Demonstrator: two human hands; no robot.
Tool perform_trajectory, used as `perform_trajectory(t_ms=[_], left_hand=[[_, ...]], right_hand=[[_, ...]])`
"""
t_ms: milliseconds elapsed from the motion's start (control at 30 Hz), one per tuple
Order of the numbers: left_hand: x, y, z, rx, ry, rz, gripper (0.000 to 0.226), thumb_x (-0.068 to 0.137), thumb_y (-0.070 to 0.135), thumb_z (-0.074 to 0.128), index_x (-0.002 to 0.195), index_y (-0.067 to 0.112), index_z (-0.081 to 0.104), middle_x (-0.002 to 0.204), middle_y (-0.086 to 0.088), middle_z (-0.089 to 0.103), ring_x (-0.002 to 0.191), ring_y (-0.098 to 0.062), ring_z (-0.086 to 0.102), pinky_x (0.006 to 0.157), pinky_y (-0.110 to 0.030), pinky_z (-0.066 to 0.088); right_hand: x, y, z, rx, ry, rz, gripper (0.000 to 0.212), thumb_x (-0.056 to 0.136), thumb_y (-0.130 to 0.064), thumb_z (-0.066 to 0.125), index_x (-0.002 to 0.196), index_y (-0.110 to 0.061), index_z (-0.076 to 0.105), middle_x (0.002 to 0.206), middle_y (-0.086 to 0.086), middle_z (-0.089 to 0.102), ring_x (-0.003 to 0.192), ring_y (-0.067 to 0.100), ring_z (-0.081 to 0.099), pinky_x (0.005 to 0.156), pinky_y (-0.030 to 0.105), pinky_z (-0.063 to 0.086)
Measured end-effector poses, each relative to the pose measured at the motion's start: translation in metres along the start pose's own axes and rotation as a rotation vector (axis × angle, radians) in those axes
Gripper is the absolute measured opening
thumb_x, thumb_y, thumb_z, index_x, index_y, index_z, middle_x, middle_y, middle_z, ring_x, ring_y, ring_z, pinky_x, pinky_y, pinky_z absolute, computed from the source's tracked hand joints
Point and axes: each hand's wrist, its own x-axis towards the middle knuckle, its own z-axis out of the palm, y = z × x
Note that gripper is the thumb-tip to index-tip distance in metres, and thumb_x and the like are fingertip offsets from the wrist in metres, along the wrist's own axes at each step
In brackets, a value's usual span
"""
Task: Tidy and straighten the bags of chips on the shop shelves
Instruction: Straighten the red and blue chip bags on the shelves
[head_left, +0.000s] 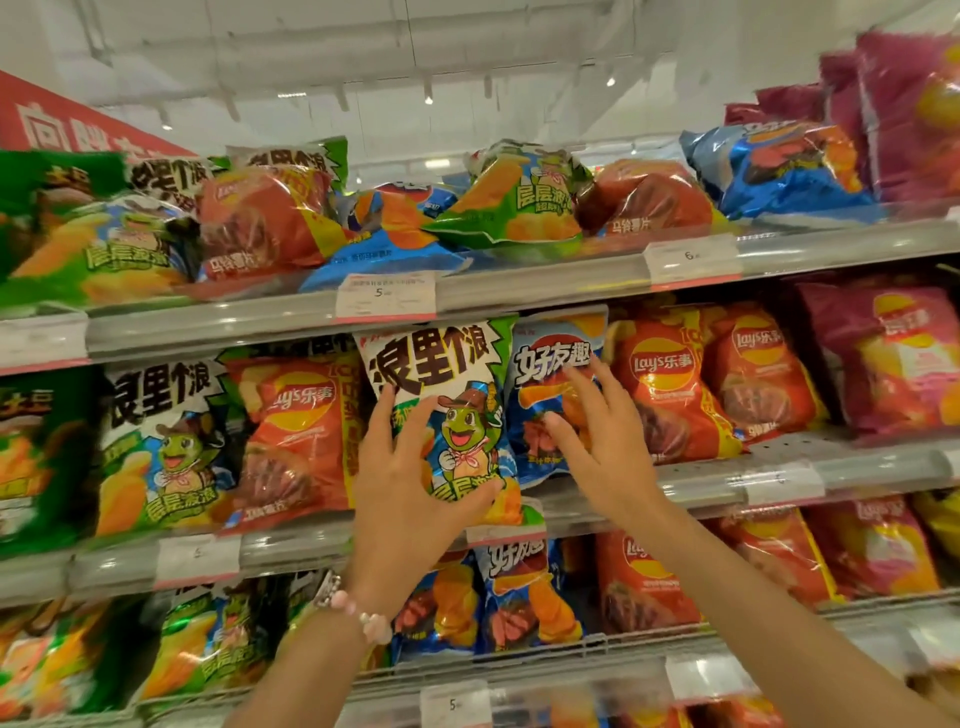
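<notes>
A green-and-white chip bag with a cartoon corn cowboy (441, 384) stands upright on the middle shelf (727, 486). My left hand (410, 483) grips its lower half, fingers spread over the front and thumb curled round the bottom. Right beside it stands a blue chip bag (550, 358). My right hand (602, 441) lies on the blue bag's front with straight, spread fingers. Red Lay's bags (670, 384) stand to the right of it.
The top shelf (519, 288) holds several bags lying tumbled and tilted, green (514, 202), red (260, 218) and blue (784, 166). Pink bags (893, 353) fill the right end. The lower shelf (519, 670) holds more upright bags. Price tags (384, 296) line the shelf edges.
</notes>
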Motion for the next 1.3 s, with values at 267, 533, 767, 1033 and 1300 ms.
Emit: perform_trajectory(t_ms=[267, 533, 767, 1033, 1300], left_hand=[[-0.003, -0.008, -0.007, -0.032, 0.04, 0.094, 0.097, 0.063, 0.051, 0.076, 0.146, 0.031, 0.031, 0.158, 0.003, 0.013, 0.142, -0.015, 0.022, 0.108, -0.034, 0.034], [-0.006, -0.028, -0.032, -0.028, -0.073, 0.188, 0.105, 0.059, 0.07, 0.066, 0.147, 0.035, 0.021, 0.158, 0.013, 0.004, 0.143, -0.007, 0.011, 0.113, -0.042, 0.028], [0.01, -0.092, -0.079, -0.041, 0.071, -0.144, 0.104, 0.063, 0.084, 0.055, 0.146, 0.029, 0.026, 0.154, -0.001, 0.018, 0.141, -0.023, 0.022, 0.112, -0.05, 0.029], [0.033, -0.143, -0.078, 0.045, -0.148, -0.442, 0.127, 0.058, 0.067, 0.076, 0.151, 0.018, 0.005, 0.148, -0.016, 0.03, 0.133, -0.034, 0.037, 0.103, -0.044, 0.037], [0.034, -0.151, -0.082, -0.128, -0.025, -0.37, 0.108, 0.056, 0.056, 0.084, 0.142, 0.019, 0.031, 0.128, -0.002, 0.056, 0.114, -0.022, 0.056, 0.092, -0.035, 0.047]], right_hand=[[-0.012, -0.071, 0.027, 0.676, -0.396, 0.351, 0.116, 0.052, -0.06, 0.079, 0.148, -0.045, 0.015, 0.144, -0.011, 0.043, 0.125, 0.006, 0.049, 0.103, 0.036, 0.045], [-0.025, -0.077, 0.05, 0.676, -0.15, 0.324, 0.087, 0.063, -0.03, 0.083, 0.13, -0.053, 0.032, 0.132, -0.008, 0.054, 0.122, 0.012, 0.052, 0.096, 0.037, 0.051], [-0.02, -0.072, 0.035, 0.704, -0.039, 0.407, 0.085, 0.048, -0.043, 0.08, 0.121, -0.056, 0.038, 0.112, -0.025, 0.059, 0.1, -0.014, 0.057, 0.086, 0.022, 0.049], [-0.029, -0.075, 0.037, 0.628, -0.026, 0.404, 0.104, 0.048, -0.043, 0.081, 0.142, -0.041, 0.036, 0.123, -0.008, 0.062, 0.114, 0.014, 0.059, 0.1, 0.048, 0.047], [-0.028, -0.082, 0.044, 0.603, -0.011, 0.416, 0.099, 0.054, -0.034, 0.081, 0.142, -0.037, 0.036, 0.122, -0.009, 0.061, 0.113, 0.01, 0.058, 0.098, 0.042, 0.048]])
